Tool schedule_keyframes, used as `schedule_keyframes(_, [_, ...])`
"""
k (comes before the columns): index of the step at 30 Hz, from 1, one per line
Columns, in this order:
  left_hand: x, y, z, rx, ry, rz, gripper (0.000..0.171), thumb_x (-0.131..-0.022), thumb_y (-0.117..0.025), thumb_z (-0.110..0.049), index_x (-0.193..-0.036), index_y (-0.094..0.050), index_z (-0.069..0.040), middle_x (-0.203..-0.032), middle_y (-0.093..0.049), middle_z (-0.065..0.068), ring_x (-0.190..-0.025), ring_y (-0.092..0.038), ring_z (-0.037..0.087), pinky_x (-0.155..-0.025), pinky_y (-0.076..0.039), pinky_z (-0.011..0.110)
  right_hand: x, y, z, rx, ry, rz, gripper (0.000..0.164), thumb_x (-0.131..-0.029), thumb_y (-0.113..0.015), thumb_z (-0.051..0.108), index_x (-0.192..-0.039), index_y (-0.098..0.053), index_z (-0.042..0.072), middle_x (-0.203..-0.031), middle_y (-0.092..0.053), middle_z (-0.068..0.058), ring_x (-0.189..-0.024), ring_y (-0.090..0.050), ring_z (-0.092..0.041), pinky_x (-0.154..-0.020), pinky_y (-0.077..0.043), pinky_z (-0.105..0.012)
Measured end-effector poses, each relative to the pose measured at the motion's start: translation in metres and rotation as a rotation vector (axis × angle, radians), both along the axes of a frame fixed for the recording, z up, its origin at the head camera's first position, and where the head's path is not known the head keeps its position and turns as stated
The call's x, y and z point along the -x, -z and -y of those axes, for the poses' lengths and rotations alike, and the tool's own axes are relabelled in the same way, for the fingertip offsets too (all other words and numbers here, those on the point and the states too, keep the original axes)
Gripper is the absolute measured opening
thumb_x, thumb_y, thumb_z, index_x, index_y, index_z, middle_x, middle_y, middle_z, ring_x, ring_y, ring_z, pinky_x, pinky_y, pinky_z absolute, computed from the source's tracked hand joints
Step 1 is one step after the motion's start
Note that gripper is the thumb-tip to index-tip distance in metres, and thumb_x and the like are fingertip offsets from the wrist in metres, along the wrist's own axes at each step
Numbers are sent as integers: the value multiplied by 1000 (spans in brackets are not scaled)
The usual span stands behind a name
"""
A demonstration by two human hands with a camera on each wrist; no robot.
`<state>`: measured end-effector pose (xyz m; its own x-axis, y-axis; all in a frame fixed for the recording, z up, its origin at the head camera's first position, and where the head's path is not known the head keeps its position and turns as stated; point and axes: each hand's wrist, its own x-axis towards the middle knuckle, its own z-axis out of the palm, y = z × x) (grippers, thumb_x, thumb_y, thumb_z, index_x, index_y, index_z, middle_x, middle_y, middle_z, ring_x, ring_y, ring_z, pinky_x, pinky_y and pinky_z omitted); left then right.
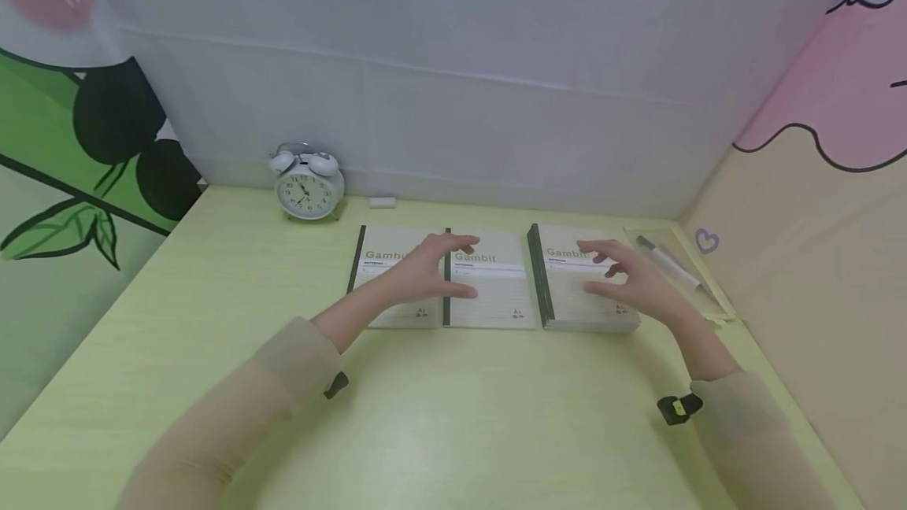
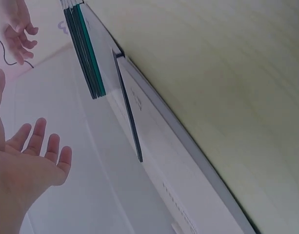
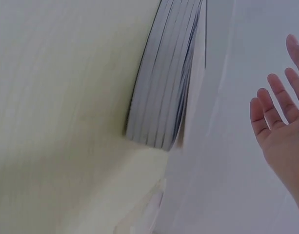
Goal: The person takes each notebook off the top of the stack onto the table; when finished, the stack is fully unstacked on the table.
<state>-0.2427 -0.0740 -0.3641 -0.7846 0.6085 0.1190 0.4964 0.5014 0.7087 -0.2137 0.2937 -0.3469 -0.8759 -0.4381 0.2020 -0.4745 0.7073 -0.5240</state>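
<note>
Three places in a row on the table hold notebooks with dark spines and "Gambit" on their covers. A left notebook (image 1: 386,244) and a middle notebook (image 1: 496,293) lie flat, while at the right sits a thicker stack of several notebooks (image 1: 570,301), its layered edges (image 3: 159,92) showing in the right wrist view. Over the left and middle notebooks hovers my left hand (image 1: 428,267), fingers spread and nothing in it. My right hand (image 1: 638,280) is above the stack, also empty, with thumb and fingers apart. In the left wrist view, both hands stand off the covers.
A white twin-bell alarm clock (image 1: 307,194) stands at the back left, with a small white block (image 1: 383,202) beside it. Right of the stack, a shallow tray (image 1: 721,304) holds a pen-like item (image 1: 669,264). A white backdrop (image 1: 460,101) rises behind the table.
</note>
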Motion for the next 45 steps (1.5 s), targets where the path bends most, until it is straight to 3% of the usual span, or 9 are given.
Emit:
schedule_keyframes(5, [0, 8, -28, 0, -10, 30, 88, -72, -78, -47, -146, -36, -24, -136, -49, -3, -135, -29, 23, -112, -17, 54, 3, 9, -27, -37, 51, -8, 61, -83, -73, 26, -137, -49, 13, -132, -53, -6, -106, -52, -27, -83, -49, -24])
schedule_keyframes(7, [2, 12, -39, -4, -15, 41, 89, -71, -79, -48, -145, -36, -24, -137, -48, -3, -135, -29, 24, -111, -19, 54, 4, 12, -35, -37, 65, 0, 62, -83, -73, 26, -137, -48, 10, -133, -53, -9, -108, -52, -28, -83, -48, -25])
schedule_keyframes(14, [15, 22, -73, 6, -32, 125, 95, -71, -77, -53, -148, -31, -21, -144, -43, -1, -138, -25, 28, -109, -26, 53, 12, 27, -57, -3, 85, 63, 62, -85, -71, 25, -138, -46, 4, -134, -49, -16, -114, -49, -36, -85, -49, -49])
schedule_keyframes(20, [24, 29, -98, 45, -57, 188, 99, -72, -75, -55, -150, -24, -23, -147, -40, -2, -141, -21, 32, -109, -28, 53, 17, 39, -70, 43, 96, 138, 67, -84, -72, 23, -140, -43, 2, -140, -39, -21, -119, -45, -42, -89, -47, -54])
schedule_keyframes(26, [28, 37, -116, 167, -26, 113, 102, -71, -74, -58, -151, -22, -21, -148, -40, 2, -138, -27, 35, -110, -26, 52, 20, 49, -77, 39, 123, 243, 75, -82, -73, 28, -144, -37, 7, -147, -33, -21, -125, -42, -44, -92, -46, -53])
schedule_keyframes(32, [31, 44, -124, 173, -14, 97, 102, -71, -76, -55, -151, -23, -19, -144, -44, 1, -134, -32, 30, -112, -22, 50, 20, 54, -78, 18, 153, 323, 75, -84, -71, 32, -147, -34, 11, -144, -36, -24, -124, -43, -45, -93, -45, -55])
schedule_keyframes(37, [30, 48, -127, 207, -33, 105, 104, -70, -74, -57, -150, -23, -16, -145, -43, 2, -133, -32, 27, -113, -22, 46, 21, 55, -77, 5, 162, 329, 73, -85, -70, 34, -145, -36, 10, -138, -43, -26, -122, -45, -45, -94, -43, -56])
schedule_keyframes(45, [29, 51, -133, 280, -51, 49, 103, -70, -73, -60, -150, -26, -14, -146, -41, 3, -128, -37, 24, -108, -30, 42, 18, 50, -74, -37, 169, 296, 68, -86, -69, 29, -143, -39, 6, -135, -46, -28, -121, -46, -45, -95, -41, -58])
